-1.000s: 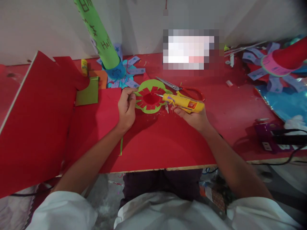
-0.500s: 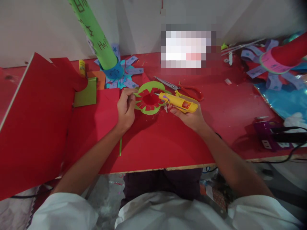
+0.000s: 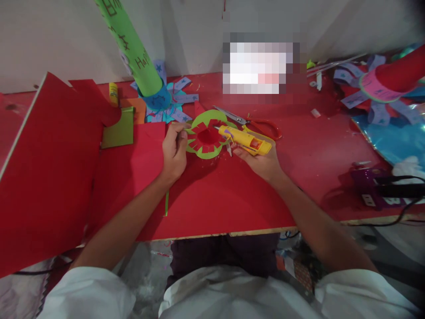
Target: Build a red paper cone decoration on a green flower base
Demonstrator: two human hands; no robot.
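At the left end of the bench (image 3: 318,164), near its back edge, a glue stick (image 3: 113,94) stands by a green paper piece (image 3: 117,130) and an orange paper piece (image 3: 139,110); next comes a green paper tube (image 3: 139,62) in a blue collar (image 3: 159,98), apparently already assembled. The left hand (image 3: 175,150) pinches the left edge of a green petal-shaped card (image 3: 208,116), which lies around the middle of the bench, between its front and back edges. Cutting looks done here: the red tabs (image 3: 200,146) are slit and splayed outward over the green. The gluing seems partway; which tabs are fixed, and how many remain, cannot be told. The right hand (image 3: 265,164) grips a glue gun (image 3: 244,139), its nozzle at the right side of the red opening; contact is unclear. Scissors (image 3: 278,130) lie behind it, and towards the bench's back right corner is a red tube (image 3: 405,71) in a pink collar (image 3: 381,88), also seemingly assembled. Counted: one glue stick, one green and one orange piece, two tubes, two collars, one petal-shaped card, one glue gun, one pair of scissors; the tabs overlap too much to number.
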